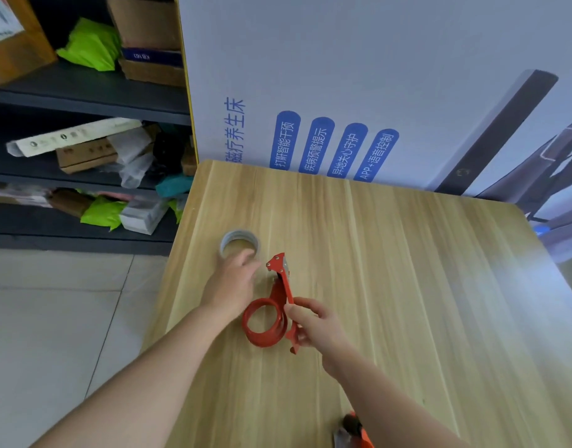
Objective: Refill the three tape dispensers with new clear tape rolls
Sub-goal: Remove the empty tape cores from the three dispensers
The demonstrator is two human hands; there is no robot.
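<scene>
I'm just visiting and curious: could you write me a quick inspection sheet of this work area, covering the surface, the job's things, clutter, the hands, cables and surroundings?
Surface: light wooden table, mostly bare.
Job's things: red tape dispenser with an empty ring, no roll loaded; clear tape roll lying flat on the table beyond it; part of another orange-red object at the bottom edge, too cropped to identify.
Clutter: nothing seen on the table.
Hands: left hand reaching to the tape roll, grasp not clear; right hand gripping the dispenser's handle.
Cables: nothing seen.
Surroundings: dark shelving on the left, stuffed with boxes and green bags; printed poster board behind the table; tiled floor.
</scene>
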